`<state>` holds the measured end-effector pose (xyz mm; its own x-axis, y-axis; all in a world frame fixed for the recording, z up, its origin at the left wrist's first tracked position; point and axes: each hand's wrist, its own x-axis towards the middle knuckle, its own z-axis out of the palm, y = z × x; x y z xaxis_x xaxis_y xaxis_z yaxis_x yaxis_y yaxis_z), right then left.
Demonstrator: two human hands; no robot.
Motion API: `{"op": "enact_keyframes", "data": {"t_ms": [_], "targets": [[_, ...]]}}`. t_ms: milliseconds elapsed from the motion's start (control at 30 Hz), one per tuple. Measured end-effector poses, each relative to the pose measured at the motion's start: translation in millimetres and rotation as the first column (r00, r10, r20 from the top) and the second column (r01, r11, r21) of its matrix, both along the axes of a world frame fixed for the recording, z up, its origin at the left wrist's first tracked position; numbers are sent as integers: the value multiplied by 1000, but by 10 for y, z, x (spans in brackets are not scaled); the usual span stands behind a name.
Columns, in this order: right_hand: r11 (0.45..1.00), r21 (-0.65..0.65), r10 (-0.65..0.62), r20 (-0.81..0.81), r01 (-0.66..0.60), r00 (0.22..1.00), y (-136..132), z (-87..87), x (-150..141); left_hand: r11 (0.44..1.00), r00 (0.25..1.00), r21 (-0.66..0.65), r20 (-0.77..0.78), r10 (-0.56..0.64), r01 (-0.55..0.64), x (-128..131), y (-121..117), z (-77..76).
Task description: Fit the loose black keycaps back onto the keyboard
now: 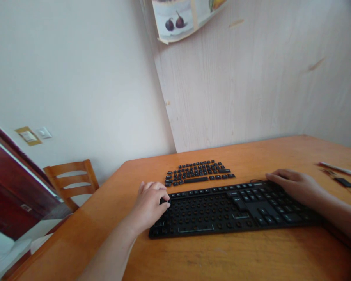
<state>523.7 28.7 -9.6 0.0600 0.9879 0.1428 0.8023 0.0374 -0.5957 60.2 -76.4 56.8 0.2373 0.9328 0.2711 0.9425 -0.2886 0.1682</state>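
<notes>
Most keycaps (199,173) lie removed behind the keyboard (234,208); left hand (149,205) pinches a corner keycap, right hand (296,185) rests flat on remaining keys.

An orange wooden tabletop (251,257) sits in a corner between a plain white wall (76,70) and pale wood panelling (251,86). A wooden chair (71,179) stands beside a dark red door (8,195).

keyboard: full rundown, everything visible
The keyboard is black, plastic-looking and full-size, lying flat on the orange wooden table, long side toward the person. Most main-block keycaps are off, leaving bare switch stems; the right-hand clusters keep theirs. The removed keycaps sit in rows just behind it. The left hand grips its top-left corner; the right hand rests on its right end.
</notes>
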Motion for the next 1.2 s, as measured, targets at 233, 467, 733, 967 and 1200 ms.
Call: {"op": "enact_keyframes", "data": {"t_ms": [233, 467, 733, 967, 1200], "targets": [[1000, 10, -14, -5, 14, 1000, 34, -39, 25, 998, 990, 12, 130, 61, -63, -113, 69, -35], [1000, 0, -10, -11, 10, 1000, 15, -12, 11, 980, 947, -29, 252, 200, -199, -91, 116, -147], [1000, -13, -8, -23, 7, 1000, 9, -11, 12, 973, 948, -78, 221, 229, -217, -88, 140, -197], [1000, 4, -3, -4, 3, 1000, 15, -24, 39, 967, 948, -114, 201, 246, -227, -70, 122, -178], [999, 22, -35, -58, 36, 998, -12, 9, 18, 969, 952, -122, 198, 235, -214, -93, 127, -199]]}}
